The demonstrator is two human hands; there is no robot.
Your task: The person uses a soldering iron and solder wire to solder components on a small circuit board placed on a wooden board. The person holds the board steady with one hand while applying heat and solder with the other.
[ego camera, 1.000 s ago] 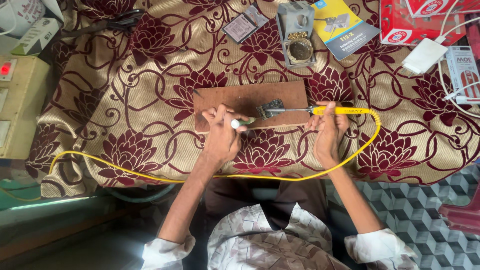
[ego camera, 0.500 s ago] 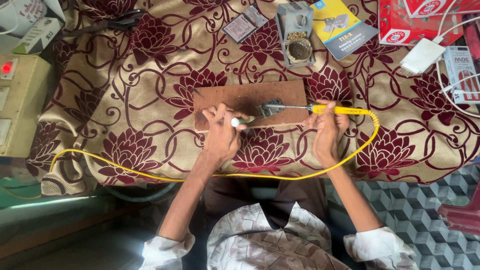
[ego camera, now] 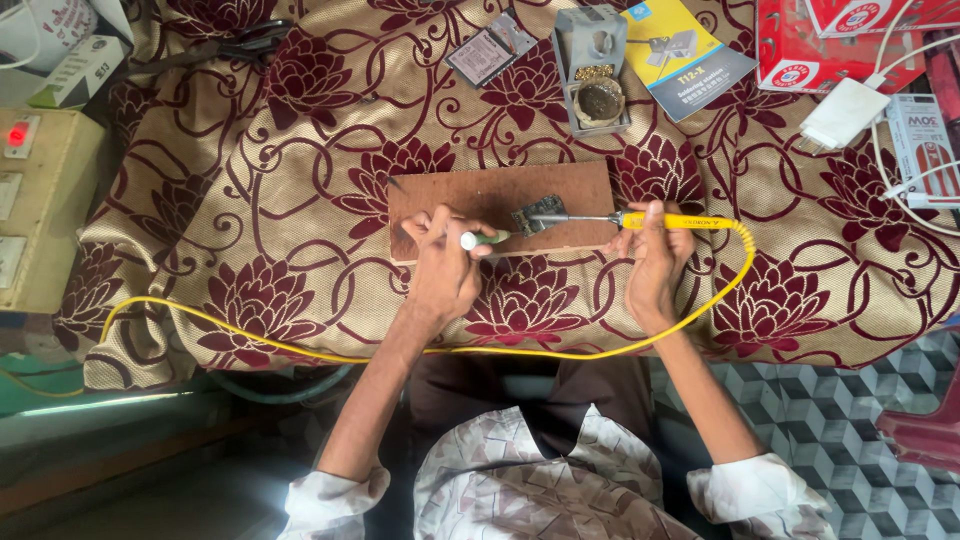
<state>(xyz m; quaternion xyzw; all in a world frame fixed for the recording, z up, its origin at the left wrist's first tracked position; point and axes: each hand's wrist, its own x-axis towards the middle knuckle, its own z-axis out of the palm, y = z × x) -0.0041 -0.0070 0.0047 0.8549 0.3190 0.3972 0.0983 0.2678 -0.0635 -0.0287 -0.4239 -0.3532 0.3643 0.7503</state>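
We see the right hand [ego camera: 655,262] gripping a yellow-handled soldering iron [ego camera: 640,219] near the front of its grip, fingers curled around it. The iron's long axis runs left to right across the scene, almost level; its metal tip points left and meets a small dark circuit board [ego camera: 538,213], while the butt end points right, where a yellow cord [ego camera: 560,353] leaves it, loops down toward us and trails off far to the left. The left hand [ego camera: 443,268] is closed on a small green-and-white tool [ego camera: 484,239], which also lies roughly left to right, its thin end pointing right toward the near edge of the circuit board. We cannot tell whether that end touches the board. The board rests on a brown wooden slab [ego camera: 470,195] set on a gold cloth with maroon flowers [ego camera: 250,200]. On the far side of the slab stands a grey holder with a brass wire ball [ego camera: 592,68], with a yellow-and-blue booklet [ego camera: 690,50] just to its right. A white plug adapter [ego camera: 845,112] lies further right.
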